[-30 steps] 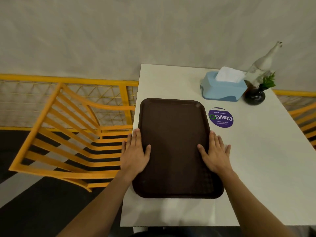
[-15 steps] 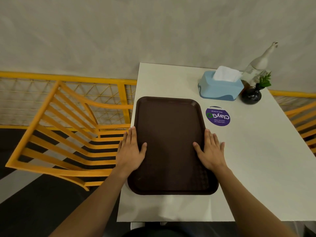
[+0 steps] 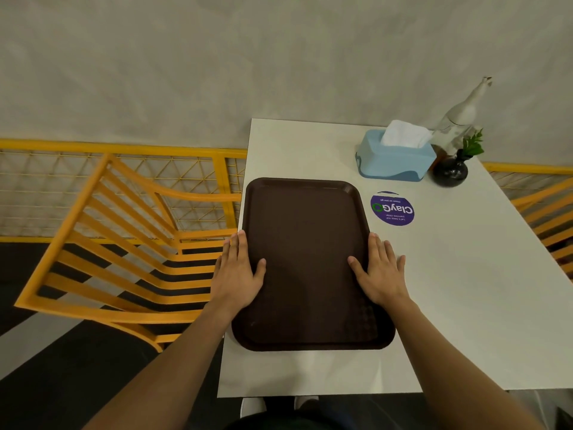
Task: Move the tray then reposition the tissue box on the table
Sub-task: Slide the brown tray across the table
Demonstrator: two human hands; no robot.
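Observation:
A dark brown tray (image 3: 307,243) lies flat on the white table (image 3: 465,290), lengthwise away from me, its left side at or slightly over the table's left edge. My left hand (image 3: 237,274) presses on the tray's left rim, thumb on the inside, fingers over the edge. My right hand (image 3: 379,274) holds the right rim the same way. A light blue tissue box (image 3: 393,162) with a white tissue sticking up stands at the far right of the table, apart from the tray.
A round purple sticker (image 3: 392,208) lies between tray and tissue box. A dark vase with a green sprig (image 3: 449,172) and a glass bottle (image 3: 462,116) stand right of the box. An orange slatted chair (image 3: 124,243) and yellow railing (image 3: 124,147) are left; another orange chair (image 3: 545,212) right.
Both hands have slid the tray to the left across the table, so its left rim now reaches the table's left edge. The tissue box has stayed where it was.

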